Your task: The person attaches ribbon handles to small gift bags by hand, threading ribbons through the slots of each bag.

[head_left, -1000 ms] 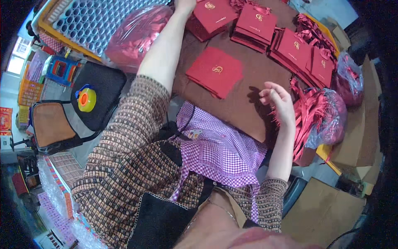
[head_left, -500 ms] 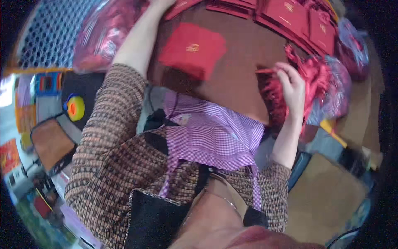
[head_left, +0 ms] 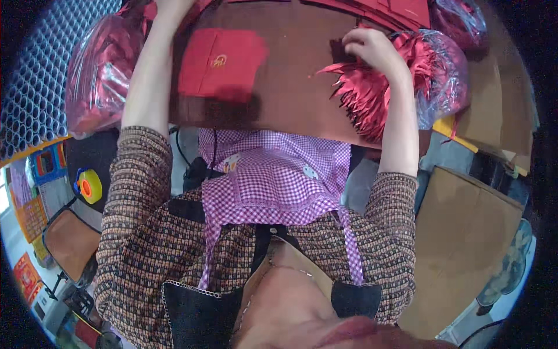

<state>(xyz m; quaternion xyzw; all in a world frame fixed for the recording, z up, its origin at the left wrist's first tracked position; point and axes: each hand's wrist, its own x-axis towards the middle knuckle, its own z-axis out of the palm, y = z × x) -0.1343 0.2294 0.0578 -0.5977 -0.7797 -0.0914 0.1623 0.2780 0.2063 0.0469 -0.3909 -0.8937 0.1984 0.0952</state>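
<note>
Flat red bags (head_left: 224, 61) with a gold emblem lie in a low pile on the brown tabletop (head_left: 290, 102). My left hand (head_left: 174, 7) reaches beyond them to the upper edge, beside more red bags; the picture's edge cuts off its fingers. On the right, my right hand (head_left: 375, 49) is held over a loose heap of red ribbon strips (head_left: 372, 96). Its fingers are bent in and drawn together at the heap's left side. What they hold, if anything, cannot be made out.
A clear plastic sack of red items (head_left: 102, 75) stands left of my forearm. Clear plastic wrap (head_left: 444, 75) sits right of the ribbons. Stacked red bags (head_left: 401, 11) line the far side. A blue mesh panel (head_left: 52, 64) and yellow tape roll (head_left: 89, 185) are at left.
My view has shifted, and the bag pile shows farther left. My right hand has moved up and left over the ribbons. My left hand still reaches toward the far edge.
</note>
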